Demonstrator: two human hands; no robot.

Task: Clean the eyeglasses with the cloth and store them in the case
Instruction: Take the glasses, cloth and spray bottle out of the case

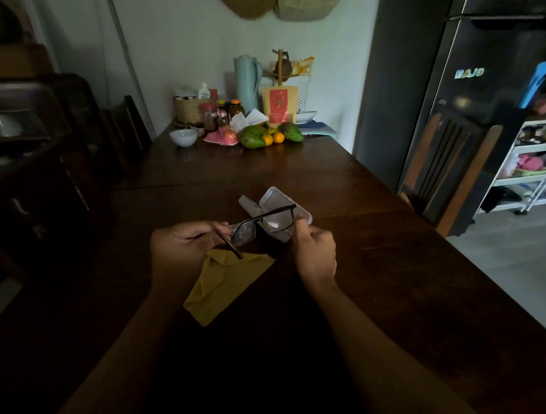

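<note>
Black-framed eyeglasses [262, 225], held in both hands above a dark wooden table [371, 272].

Left hand [184, 241] fingers pinched on one end of the frame, temple arm folded out; right hand [315, 253] fingers closed on the other end. Yellow cloth [222, 290] flat beneath. Clear case [276, 207] open just behind. Far end: mangoes [252, 137], oranges [278, 137], white bowl [183, 137], jars, blue thermos [246, 82]. Black refrigerator [474, 90] at right.

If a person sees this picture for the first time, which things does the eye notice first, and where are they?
First come the black-framed eyeglasses, held at mid-frame above the dark wooden table by the left hand and right hand. Just beneath them lies the yellow cloth, and behind them the clear case lies open. At the far end, bright green and orange fruit stands out.
</note>
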